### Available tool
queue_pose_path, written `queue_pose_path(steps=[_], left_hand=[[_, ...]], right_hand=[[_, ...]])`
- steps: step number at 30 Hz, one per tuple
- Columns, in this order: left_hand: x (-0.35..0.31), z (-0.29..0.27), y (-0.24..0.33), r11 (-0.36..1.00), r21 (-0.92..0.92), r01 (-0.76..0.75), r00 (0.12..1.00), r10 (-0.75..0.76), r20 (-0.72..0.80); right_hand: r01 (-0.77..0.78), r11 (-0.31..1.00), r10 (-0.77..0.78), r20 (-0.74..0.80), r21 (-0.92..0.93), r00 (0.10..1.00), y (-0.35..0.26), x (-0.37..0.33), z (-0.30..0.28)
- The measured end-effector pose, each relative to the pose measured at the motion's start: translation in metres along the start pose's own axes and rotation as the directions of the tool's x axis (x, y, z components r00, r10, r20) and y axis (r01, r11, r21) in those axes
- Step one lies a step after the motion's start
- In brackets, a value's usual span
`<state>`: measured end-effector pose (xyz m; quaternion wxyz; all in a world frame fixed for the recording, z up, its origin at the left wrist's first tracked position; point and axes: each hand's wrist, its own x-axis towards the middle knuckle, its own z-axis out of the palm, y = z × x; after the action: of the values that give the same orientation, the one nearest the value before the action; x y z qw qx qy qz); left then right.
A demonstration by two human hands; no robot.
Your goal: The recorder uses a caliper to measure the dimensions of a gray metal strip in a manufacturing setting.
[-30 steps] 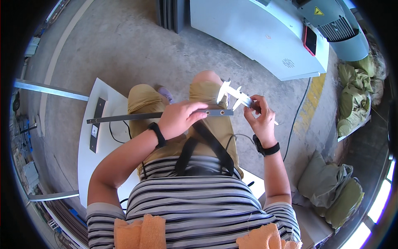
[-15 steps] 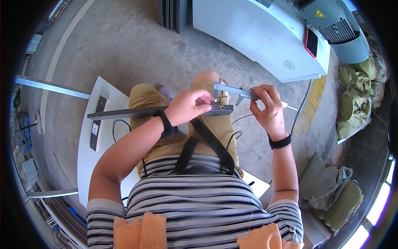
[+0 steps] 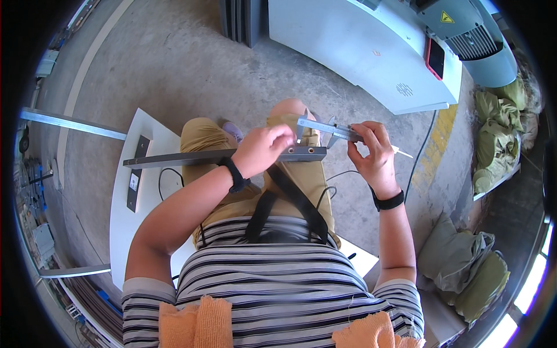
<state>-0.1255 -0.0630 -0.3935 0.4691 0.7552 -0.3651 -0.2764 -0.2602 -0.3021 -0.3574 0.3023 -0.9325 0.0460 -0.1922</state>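
Observation:
My right hand (image 3: 376, 152) is closed on the body of a silver caliper (image 3: 316, 124), thumb below and fingers above. Its two jaws stand apart and point down toward the right end of a long dark grey bar (image 3: 191, 158). That bar lies across my thighs, and two copper-coloured holes show near its right end. Over the bar, just left of these holes, is my left hand (image 3: 262, 149) with curled fingers. Its slightly blurred fingertips are close to the caliper's left jaw; what they hold, if anything, is hidden.
The bar's left part passes over a white panel (image 3: 125, 232) with a dark plate (image 3: 138, 174) on it. Ahead stands a white cabinet (image 3: 336, 46), a red-edged phone (image 3: 435, 59) on top, beside a grey motor (image 3: 473, 43). Green sacks (image 3: 493, 151) lie at right. Dark cables run nearby.
My left fingers have drawn back left and up, uncovering a second hole in the bar. The caliper has shifted slightly left, and my right hand moved slightly with it.

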Motion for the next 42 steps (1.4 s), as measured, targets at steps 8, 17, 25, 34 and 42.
queue_pose_path(steps=[8,17,25,34,42], left_hand=[[0.003,0.000,-0.001,0.914,-0.397,0.082,0.997,-0.077,0.027],[0.002,-0.005,0.003,0.979,-0.144,0.147,0.987,-0.155,-0.049],[0.002,-0.007,0.004,0.983,-0.120,0.136,0.987,-0.144,-0.067],[0.005,-0.006,-0.002,0.981,-0.153,0.121,0.989,-0.133,-0.070],[0.004,-0.006,0.000,0.979,-0.171,0.113,0.990,-0.126,-0.063]], right_hand=[[0.067,0.998,-0.066,0.055,-0.018,0.996,0.001,0.004,0.001],[0.162,0.978,-0.155,0.065,-0.132,0.986,-0.002,0.016,-0.008],[0.157,0.975,-0.153,0.035,-0.155,0.988,0.011,0.009,-0.006],[0.170,0.973,-0.165,0.043,-0.155,0.985,0.017,0.010,-0.004],[0.153,0.978,-0.148,0.050,-0.143,0.988,0.018,0.008,-0.003]])
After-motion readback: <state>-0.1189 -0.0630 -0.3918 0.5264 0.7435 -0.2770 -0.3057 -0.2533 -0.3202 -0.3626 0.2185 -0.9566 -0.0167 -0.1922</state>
